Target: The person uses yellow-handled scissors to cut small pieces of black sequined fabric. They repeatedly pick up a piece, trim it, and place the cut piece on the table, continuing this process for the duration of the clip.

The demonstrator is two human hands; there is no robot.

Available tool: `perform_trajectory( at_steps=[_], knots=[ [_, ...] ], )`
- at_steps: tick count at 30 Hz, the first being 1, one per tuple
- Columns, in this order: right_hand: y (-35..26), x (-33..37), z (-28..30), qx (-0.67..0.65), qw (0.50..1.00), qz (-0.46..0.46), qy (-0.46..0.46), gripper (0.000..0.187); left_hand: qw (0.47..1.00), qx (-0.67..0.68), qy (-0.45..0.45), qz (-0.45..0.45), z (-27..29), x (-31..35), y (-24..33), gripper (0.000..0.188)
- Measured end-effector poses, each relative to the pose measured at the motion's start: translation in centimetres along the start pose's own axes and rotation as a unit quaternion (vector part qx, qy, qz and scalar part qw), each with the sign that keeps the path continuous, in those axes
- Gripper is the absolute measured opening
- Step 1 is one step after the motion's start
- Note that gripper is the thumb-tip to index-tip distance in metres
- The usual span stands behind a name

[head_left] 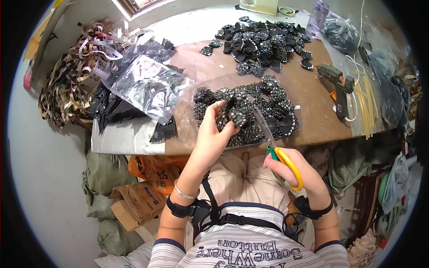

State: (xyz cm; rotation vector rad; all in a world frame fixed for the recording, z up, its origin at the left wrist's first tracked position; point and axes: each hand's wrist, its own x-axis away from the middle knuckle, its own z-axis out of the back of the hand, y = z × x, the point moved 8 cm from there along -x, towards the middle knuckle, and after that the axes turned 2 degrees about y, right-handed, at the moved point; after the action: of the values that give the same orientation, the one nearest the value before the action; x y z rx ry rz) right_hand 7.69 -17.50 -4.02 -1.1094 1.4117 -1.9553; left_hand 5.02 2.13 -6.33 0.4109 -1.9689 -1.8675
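My left hand [214, 131] pinches a black beaded bow [241, 111] between thumb and fingers, lifted over a cluster of similar bows. My right hand [292, 167] grips scissors [281, 156] with one yellow and one green handle. Their blades point up and left, close to the right side of the held bow; whether they touch it I cannot tell. Under my left hand the cluster of sparkly black bows [272, 89] lies on a clear plastic sheet [297, 94] near the table's front edge.
A larger heap of black bows [263, 42] sits farther back. At right lie a glue gun [339, 89] and yellowish glue sticks [368, 102]. A clear plastic bag [147, 87] covers black fabric at left, beside tangled ribbons [80, 71]. A purple bottle [317, 18] stands behind.
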Motion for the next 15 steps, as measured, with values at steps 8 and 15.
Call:
perform_trajectory(
  at_steps=[8,15],
  knots=[
    [-1.2,0.3,-0.8,0.051,0.998,0.029,0.021,0.021,0.997,0.073,0.005,-0.006,-0.2,0.2,4.1,0.028],
    [-2.6,1.8,0.7,0.283,0.951,0.038,0.117,0.022,0.986,0.148,-0.015,0.071,-1.2,2.9,3.5,0.029]
  ],
)
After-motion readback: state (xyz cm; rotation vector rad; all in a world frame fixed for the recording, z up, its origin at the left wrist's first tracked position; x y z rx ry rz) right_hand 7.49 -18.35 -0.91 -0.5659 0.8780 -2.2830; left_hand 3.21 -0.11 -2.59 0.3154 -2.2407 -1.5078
